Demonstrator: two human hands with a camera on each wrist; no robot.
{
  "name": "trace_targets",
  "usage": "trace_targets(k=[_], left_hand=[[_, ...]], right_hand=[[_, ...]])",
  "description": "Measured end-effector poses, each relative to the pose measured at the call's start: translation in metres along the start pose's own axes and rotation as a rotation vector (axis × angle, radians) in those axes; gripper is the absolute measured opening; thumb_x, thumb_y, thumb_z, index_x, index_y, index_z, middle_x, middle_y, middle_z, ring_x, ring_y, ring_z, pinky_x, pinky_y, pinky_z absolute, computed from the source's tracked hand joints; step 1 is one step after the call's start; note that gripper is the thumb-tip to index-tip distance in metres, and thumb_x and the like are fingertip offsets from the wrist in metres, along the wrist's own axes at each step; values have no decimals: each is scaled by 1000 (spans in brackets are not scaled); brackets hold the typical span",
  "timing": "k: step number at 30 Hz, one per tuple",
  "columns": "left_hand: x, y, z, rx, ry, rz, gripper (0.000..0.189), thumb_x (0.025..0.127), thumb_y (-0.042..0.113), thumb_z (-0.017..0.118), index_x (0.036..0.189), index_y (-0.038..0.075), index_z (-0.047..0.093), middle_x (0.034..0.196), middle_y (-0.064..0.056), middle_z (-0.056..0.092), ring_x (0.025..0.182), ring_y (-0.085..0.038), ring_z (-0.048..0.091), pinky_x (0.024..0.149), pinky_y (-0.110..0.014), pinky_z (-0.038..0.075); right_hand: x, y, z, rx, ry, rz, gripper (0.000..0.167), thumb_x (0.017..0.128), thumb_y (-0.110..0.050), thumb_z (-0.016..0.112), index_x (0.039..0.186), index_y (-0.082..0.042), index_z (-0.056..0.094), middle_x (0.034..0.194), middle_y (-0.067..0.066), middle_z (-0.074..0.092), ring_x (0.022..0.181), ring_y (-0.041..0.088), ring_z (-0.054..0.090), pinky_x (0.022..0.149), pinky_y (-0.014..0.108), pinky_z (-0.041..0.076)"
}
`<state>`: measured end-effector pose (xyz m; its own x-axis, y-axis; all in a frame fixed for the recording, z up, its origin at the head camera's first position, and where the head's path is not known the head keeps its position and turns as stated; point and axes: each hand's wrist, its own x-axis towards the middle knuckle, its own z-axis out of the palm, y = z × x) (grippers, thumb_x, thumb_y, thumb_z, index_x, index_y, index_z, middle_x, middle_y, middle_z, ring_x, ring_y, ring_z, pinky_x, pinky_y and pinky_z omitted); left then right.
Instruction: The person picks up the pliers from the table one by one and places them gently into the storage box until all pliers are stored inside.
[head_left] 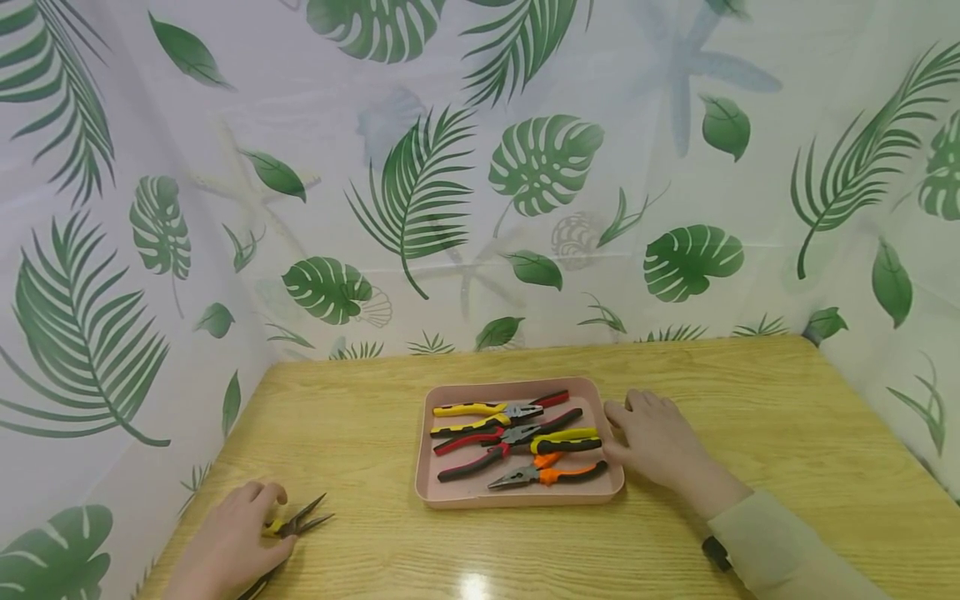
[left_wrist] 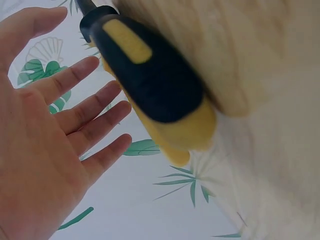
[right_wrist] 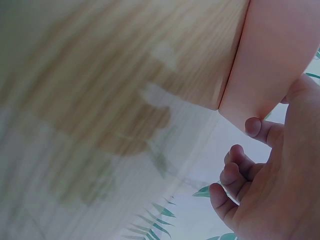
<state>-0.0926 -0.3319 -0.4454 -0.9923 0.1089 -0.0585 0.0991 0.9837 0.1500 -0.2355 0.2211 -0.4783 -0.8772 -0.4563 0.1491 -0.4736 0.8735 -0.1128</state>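
Observation:
In the head view a pair of long-nose pliers [head_left: 303, 521] with yellow-and-black handles lies on the table at the left, its jaws spread. My left hand [head_left: 236, 533] is over its handles and hides much of them. The left wrist view shows that hand's loosely straight fingers [left_wrist: 107, 117] beside the handle [left_wrist: 155, 75], not wrapped round it. At the pink tray's [head_left: 517, 502] right side is my right hand [head_left: 660, 437], its fingers relaxed. A fingertip [right_wrist: 253, 126] is right at the tray's corner in the right wrist view.
Several pliers lie in the tray: yellow-and-black ones [head_left: 468, 410], red-and-black ones [head_left: 468, 442] and an orange-and-black pair [head_left: 551, 475]. Behind the wooden table [head_left: 360, 450] hangs a leaf-patterned white sheet [head_left: 450, 192], which also rises at both sides.

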Motion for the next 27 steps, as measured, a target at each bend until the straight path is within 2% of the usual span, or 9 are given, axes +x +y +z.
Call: trace_targets(k=[12,16,22,27], left_hand=[[-1,-10,6,-10,-72,-56,46,81,41,89,112,16,65,103,-1,65,90,-18,61,79,-44,53],[-2,-16,9,-16,-124,-91,47,81,43,88,112,15,66,105,-4,65,91,-21,62,80,-48,54],[-6,-22,12,-19,-155,-114,56,80,47,89,115,12,66,108,-9,66,97,-30,65,83,-55,56],[-6,-20,10,-34,-178,-137,63,75,51,92,118,12,65,111,-10,65,98,-31,64,82,-55,56]], right_hand=[[-1,-3,-4,9,6,0,23,92,-37,70,94,-19,55,84,3,43,75,20,38,68,34,27],[-1,-4,-6,9,10,-4,22,92,-36,71,94,-19,56,84,3,44,75,19,39,67,34,27],[-1,-5,-7,6,7,-6,23,92,-36,71,93,-19,56,84,3,44,75,19,39,67,34,27],[-1,-4,-6,7,9,-4,23,91,-36,71,92,-19,55,83,3,43,75,19,39,67,34,28]])
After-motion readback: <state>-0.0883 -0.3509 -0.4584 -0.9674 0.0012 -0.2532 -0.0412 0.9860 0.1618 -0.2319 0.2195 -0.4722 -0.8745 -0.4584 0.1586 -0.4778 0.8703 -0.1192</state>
